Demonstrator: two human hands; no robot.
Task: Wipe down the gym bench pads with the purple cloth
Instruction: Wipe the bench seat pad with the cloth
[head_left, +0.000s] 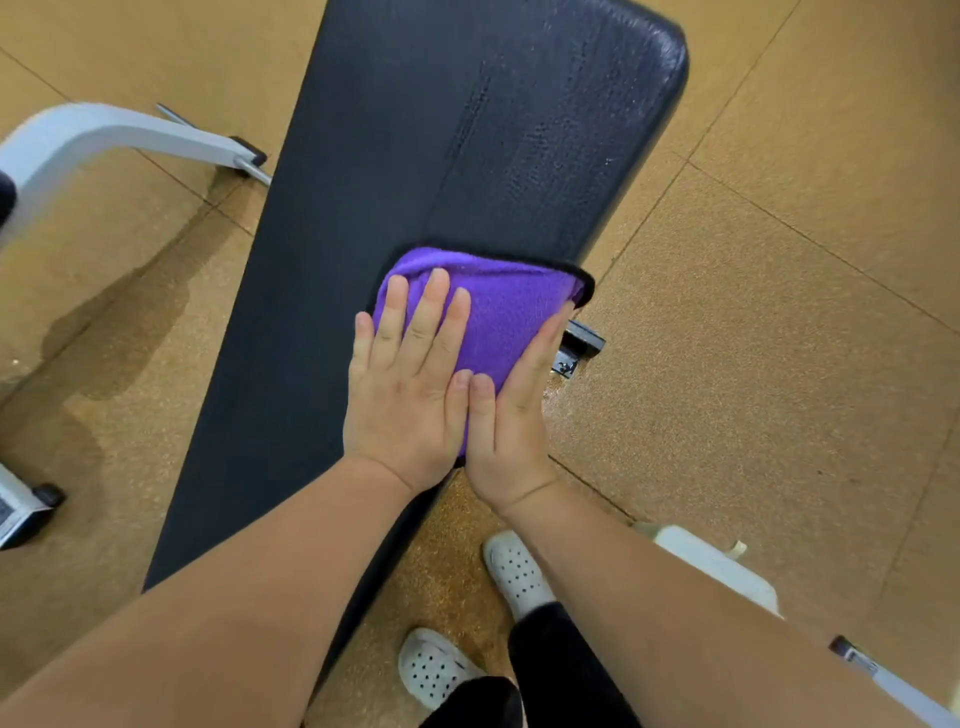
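I see the dark padded surface running lengthwise away frm me, purple cloth on its right edge abt midway, left hand flat on top w/ straight fingers, right hand flat along cloth's right side, so next stroke prob goes fwd.

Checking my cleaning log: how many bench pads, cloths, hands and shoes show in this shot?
bench pad: 1
purple cloth: 1
hands: 2, the left hand and the right hand, both on the cloth
white clogs: 2
Total: 6
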